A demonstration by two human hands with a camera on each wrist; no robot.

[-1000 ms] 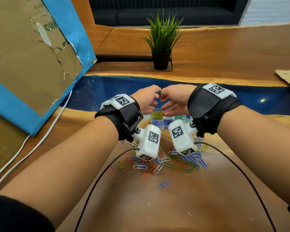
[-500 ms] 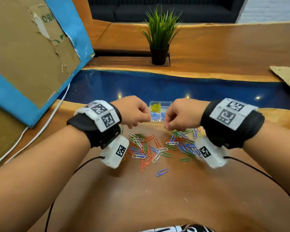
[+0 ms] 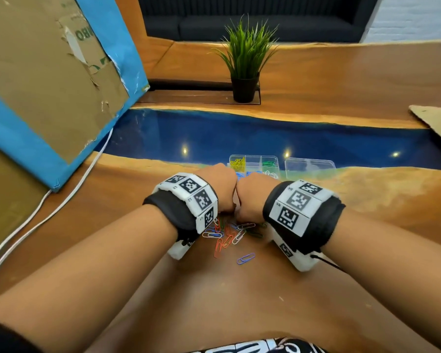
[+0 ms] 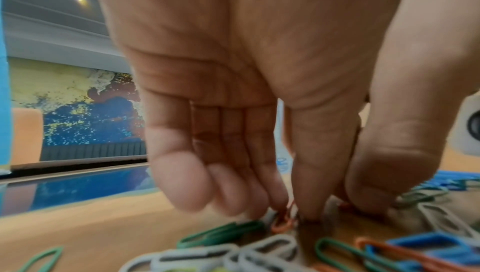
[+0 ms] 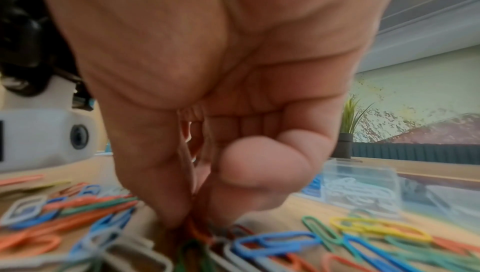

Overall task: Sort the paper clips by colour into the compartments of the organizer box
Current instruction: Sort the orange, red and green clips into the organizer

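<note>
Loose paper clips (image 3: 227, 234) in orange, blue, green and white lie in a pile on the wooden table. Both hands are down on the pile, knuckles touching. My left hand (image 3: 222, 192) has its fingers curled; index tip and thumb (image 4: 335, 208) close on an orange paper clip (image 4: 282, 220). My right hand (image 3: 250, 200) pinches another orange clip (image 5: 198, 233) between thumb and index. Just beyond the hands stands the clear organizer box (image 3: 255, 157), holding yellow clips (image 3: 237, 163), green clips (image 3: 269, 164) and white clips (image 5: 355, 192) in separate compartments.
A clear lid or second box (image 3: 309, 165) lies right of the organizer. A lone blue clip (image 3: 245, 258) lies nearer me. A blue-edged cardboard panel (image 3: 49, 85) and white cables (image 3: 49, 212) are on the left, a potted plant (image 3: 243, 59) behind, and cardboard (image 3: 438, 123) at far right.
Both hands came back from over the organizer box, dropped onto the clip pile and moved together. Their fingers went from spread to curled and pinching.
</note>
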